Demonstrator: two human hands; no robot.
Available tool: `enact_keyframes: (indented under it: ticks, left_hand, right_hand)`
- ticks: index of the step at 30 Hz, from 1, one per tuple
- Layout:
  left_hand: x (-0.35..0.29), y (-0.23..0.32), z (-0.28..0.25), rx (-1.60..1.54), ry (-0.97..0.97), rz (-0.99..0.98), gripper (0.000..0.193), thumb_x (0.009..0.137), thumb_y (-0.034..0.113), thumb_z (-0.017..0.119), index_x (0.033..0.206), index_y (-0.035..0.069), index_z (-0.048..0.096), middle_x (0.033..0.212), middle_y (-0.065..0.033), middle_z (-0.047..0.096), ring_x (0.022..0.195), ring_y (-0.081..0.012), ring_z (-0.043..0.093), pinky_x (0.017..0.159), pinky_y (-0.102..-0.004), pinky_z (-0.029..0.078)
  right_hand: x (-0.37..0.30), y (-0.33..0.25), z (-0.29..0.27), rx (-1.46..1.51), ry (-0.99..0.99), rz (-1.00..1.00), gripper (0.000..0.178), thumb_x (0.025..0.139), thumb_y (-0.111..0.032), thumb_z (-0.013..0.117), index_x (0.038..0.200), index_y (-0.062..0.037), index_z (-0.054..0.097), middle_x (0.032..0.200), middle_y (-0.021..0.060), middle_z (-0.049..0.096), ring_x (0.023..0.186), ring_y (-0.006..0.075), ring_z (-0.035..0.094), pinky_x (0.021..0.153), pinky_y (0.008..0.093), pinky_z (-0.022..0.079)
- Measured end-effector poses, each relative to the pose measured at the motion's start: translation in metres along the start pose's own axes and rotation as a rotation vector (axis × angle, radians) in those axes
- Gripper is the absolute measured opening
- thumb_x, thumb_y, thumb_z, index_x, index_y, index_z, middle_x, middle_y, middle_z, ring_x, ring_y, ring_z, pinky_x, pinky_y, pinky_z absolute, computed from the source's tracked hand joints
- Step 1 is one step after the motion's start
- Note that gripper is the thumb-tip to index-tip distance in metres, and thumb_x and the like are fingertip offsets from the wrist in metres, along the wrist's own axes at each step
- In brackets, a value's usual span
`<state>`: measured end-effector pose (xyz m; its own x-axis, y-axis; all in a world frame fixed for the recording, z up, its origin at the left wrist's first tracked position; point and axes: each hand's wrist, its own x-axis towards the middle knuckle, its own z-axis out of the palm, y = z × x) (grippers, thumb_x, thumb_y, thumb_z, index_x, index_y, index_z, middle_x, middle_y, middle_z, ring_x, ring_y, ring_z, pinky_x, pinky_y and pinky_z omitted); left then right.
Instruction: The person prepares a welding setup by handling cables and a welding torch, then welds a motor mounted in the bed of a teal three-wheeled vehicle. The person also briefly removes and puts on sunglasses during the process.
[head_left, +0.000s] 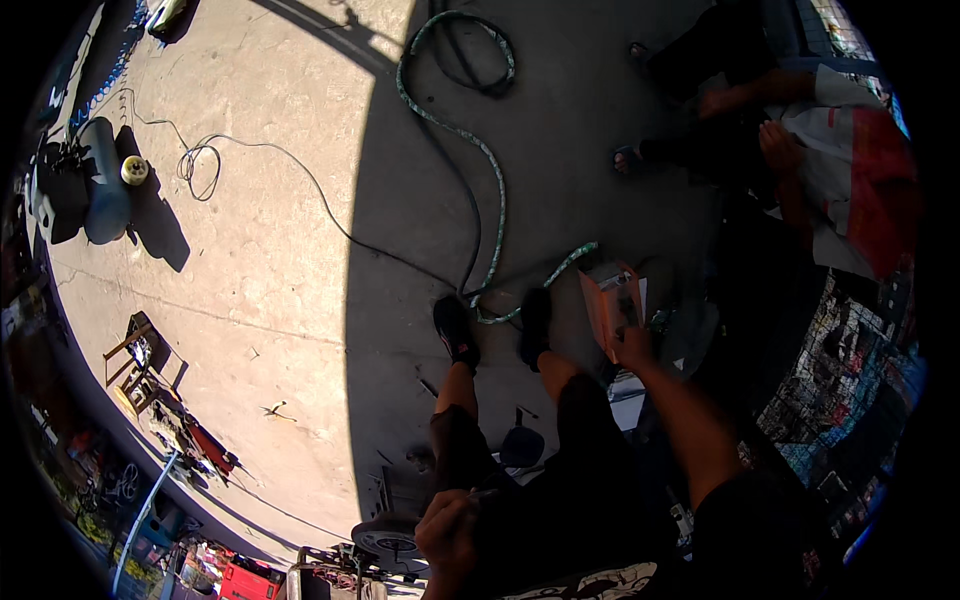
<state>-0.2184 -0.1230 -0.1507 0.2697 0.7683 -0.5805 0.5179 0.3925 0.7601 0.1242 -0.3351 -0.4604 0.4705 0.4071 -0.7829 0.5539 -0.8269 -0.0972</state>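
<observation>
My left hand (447, 528) is closed in front of my dark clothing. From it sticks a short, thin, greyish thing (484, 493), too dark to name. Out to the right, my right hand (632, 350) is at the near end of an open orange box (598, 305). Its fingers look curled, and what they hold, if anything, is hidden. Small dark items (627, 304) lie inside the box, close to those fingers. White sheets or cartons (628, 400) lie beside the box, partly under my right forearm.
A green-white wrapped hose (500, 190) and a thin dark cable (315, 180) run across the floor to my feet. A wheel (385, 540) is near my left hand. Another person (790, 150) sits at the right. A tank (103, 185) and a wooden frame (135, 350) stand left.
</observation>
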Motion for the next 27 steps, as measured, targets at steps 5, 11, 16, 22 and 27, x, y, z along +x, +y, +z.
enact_keyframes:
  ticks: [5, 11, 16, 22, 27]
  left_hand:
    - [-0.017, 0.079, -0.074, -0.028, 0.173, 0.132, 0.018, 0.08, -0.012, 0.061, 0.094, -0.004, 0.069, 0.086, -0.0135, 0.067, 0.078, -0.0194, 0.067, 0.067, -0.0282, 0.051]
    - [-0.004, 0.148, -0.182, -0.163, 0.389, 0.405, 0.02, 0.077, -0.014, 0.061, 0.093, -0.004, 0.069, 0.087, -0.0125, 0.068, 0.083, -0.0209, 0.067, 0.071, -0.0288, 0.054]
    - [0.041, 0.264, -0.281, -0.223, 0.435, 0.846, 0.012, 0.079, -0.013, 0.057, 0.088, -0.009, 0.065, 0.084, -0.0154, 0.065, 0.083, -0.0229, 0.065, 0.074, -0.033, 0.055]
    - [0.082, 0.374, -0.349, -0.199, 0.489, 1.131, 0.005, 0.079, -0.008, 0.061, 0.083, -0.008, 0.065, 0.084, -0.0162, 0.065, 0.083, -0.025, 0.065, 0.073, -0.0361, 0.056]
    - [0.139, 0.456, -0.383, -0.14, 0.499, 1.23, 0.007, 0.079, -0.006, 0.059, 0.085, -0.007, 0.062, 0.084, -0.0148, 0.06, 0.084, -0.0271, 0.062, 0.07, -0.0341, 0.051]
  right_hand:
    - [-0.12, -0.043, -0.046, 0.139, -0.071, 0.051, 0.034, 0.085, -0.026, 0.068, 0.107, 0.0006, 0.07, 0.099, 0.0229, 0.068, 0.092, 0.0388, 0.065, 0.084, 0.056, 0.052]
    - [-0.16, -0.017, -0.047, 0.228, 0.101, -0.012, 0.022, 0.077, -0.019, 0.068, 0.076, 0.0025, 0.067, 0.074, 0.0153, 0.065, 0.066, 0.0313, 0.065, 0.062, 0.0488, 0.048]
    - [-0.12, -0.019, -0.051, 0.088, 0.052, -0.225, 0.026, 0.083, -0.024, 0.068, 0.074, 0.0004, 0.064, 0.066, 0.0123, 0.061, 0.056, 0.0239, 0.062, 0.051, 0.0385, 0.047]
    - [-0.118, -0.197, -0.18, 0.414, 0.1, -0.265, 0.02, 0.081, -0.02, 0.064, 0.072, -0.0029, 0.068, 0.066, 0.0171, 0.063, 0.061, 0.0304, 0.064, 0.059, 0.0506, 0.05]
    - [-0.095, -0.348, -0.304, 0.464, 0.0, -0.287, 0.03, 0.085, -0.025, 0.062, 0.083, 0.0039, 0.069, 0.071, 0.0113, 0.067, 0.068, 0.0204, 0.067, 0.064, 0.0395, 0.051]
